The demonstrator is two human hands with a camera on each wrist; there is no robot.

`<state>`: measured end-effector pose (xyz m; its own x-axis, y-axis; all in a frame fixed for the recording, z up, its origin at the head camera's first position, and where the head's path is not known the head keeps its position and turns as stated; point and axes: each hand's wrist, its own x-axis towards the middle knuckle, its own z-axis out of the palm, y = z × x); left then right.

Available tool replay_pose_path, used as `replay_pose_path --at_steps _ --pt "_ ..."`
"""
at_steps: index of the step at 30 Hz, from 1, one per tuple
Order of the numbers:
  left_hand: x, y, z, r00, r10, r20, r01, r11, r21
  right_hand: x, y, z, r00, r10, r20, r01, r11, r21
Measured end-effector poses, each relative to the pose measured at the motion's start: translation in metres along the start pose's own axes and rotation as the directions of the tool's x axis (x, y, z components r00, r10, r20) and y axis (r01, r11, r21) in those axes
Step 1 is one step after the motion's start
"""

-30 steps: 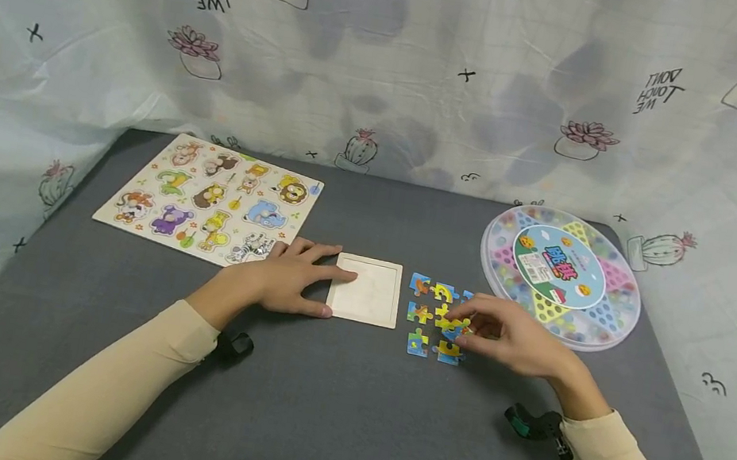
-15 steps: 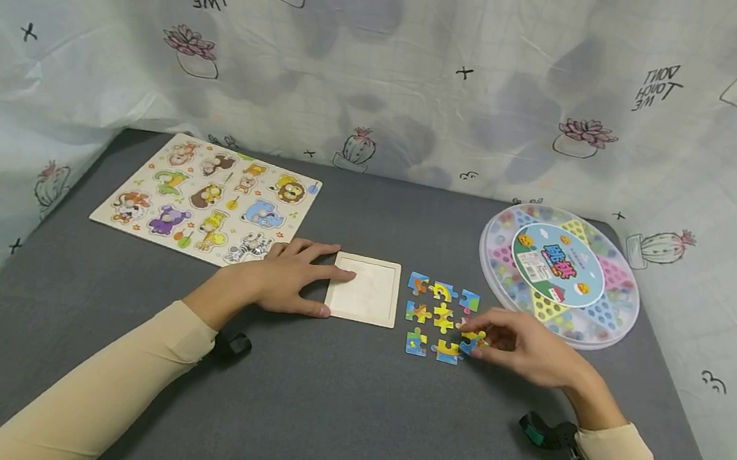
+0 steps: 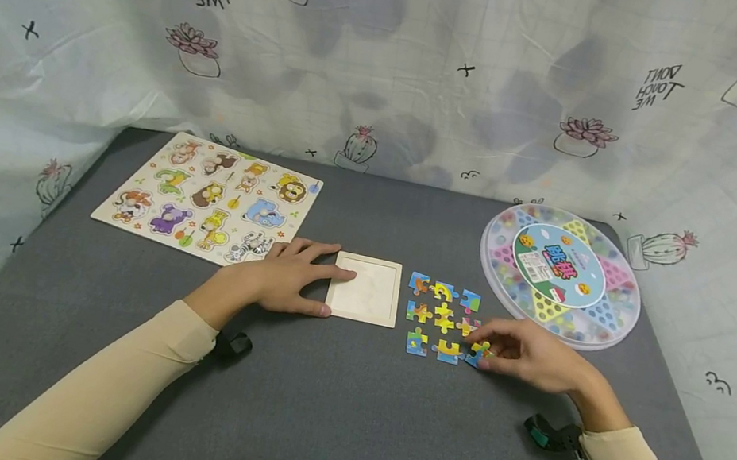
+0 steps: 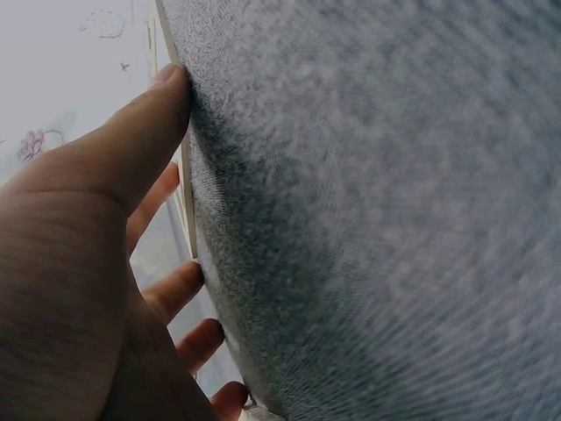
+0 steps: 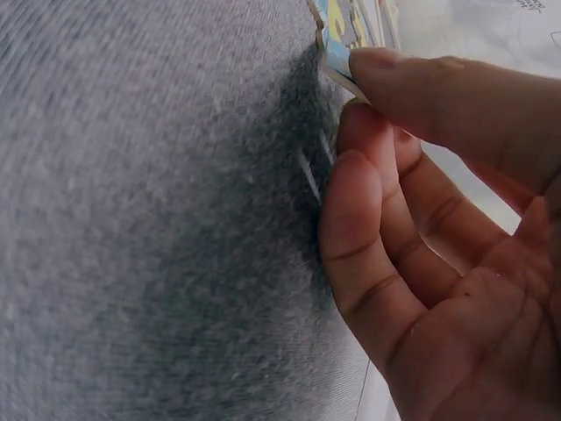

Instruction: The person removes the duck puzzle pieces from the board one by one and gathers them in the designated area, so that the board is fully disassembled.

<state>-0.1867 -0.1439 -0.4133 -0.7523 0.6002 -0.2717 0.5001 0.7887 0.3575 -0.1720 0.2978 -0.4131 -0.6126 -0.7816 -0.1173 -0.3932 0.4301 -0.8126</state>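
Observation:
In the head view my left hand [image 3: 291, 282] lies spread with straight fingers at the left side of a square wooden puzzle tray [image 3: 360, 317]. Its index finger rests across the tray, and the thumb touches the table by the lower left corner. My right hand [image 3: 537, 355] pinches a blue and yellow jigsaw piece [image 3: 477, 353] at the lower right of a group of loose jigsaw pieces [image 3: 444, 318]. From the right wrist, the thumb [image 5: 386, 74] presses on the edge of this piece, low over the cloth. The right fingers are curled, partly hiding the piece.
A wooden animal puzzle board [image 3: 235, 202] lies at the back left, close to the left fingers. At the back right is a round Chinese checkers set [image 3: 604, 316], just beyond the right hand. A patterned curtain [image 3: 423, 70] hangs behind the grey tabletop [image 3: 323, 424].
My right hand has carried the pinched jigsaw piece right and toward me, from over the group to its lower right corner, uncovering the right column. The left hand stays put.

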Motion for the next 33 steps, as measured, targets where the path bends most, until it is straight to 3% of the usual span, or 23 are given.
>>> replay_pose_path --at_steps 9,21,27,33 --pt "0.0012 -0.0014 -0.0001 1.0 -0.006 0.006 0.006 1.0 0.008 0.0016 0.0029 0.0 1.0 0.014 -0.008 -0.014 1.0 0.0" --pt "-0.0009 -0.0023 0.0023 1.0 0.001 0.006 -0.001 1.0 0.0 -0.0003 0.0054 0.0053 0.996 -0.076 -0.043 0.072 0.994 -0.078" --pt "-0.0009 -0.0032 0.0025 1.0 0.003 -0.003 -0.003 1.0 -0.001 0.0003 0.0046 0.0077 0.994 -0.09 -0.067 0.08 0.987 -0.136" --pt "0.0004 -0.0042 0.0025 1.0 -0.002 -0.002 0.003 1.0 0.01 0.0013 0.0056 0.0074 0.994 -0.076 -0.079 0.066 0.991 -0.12"
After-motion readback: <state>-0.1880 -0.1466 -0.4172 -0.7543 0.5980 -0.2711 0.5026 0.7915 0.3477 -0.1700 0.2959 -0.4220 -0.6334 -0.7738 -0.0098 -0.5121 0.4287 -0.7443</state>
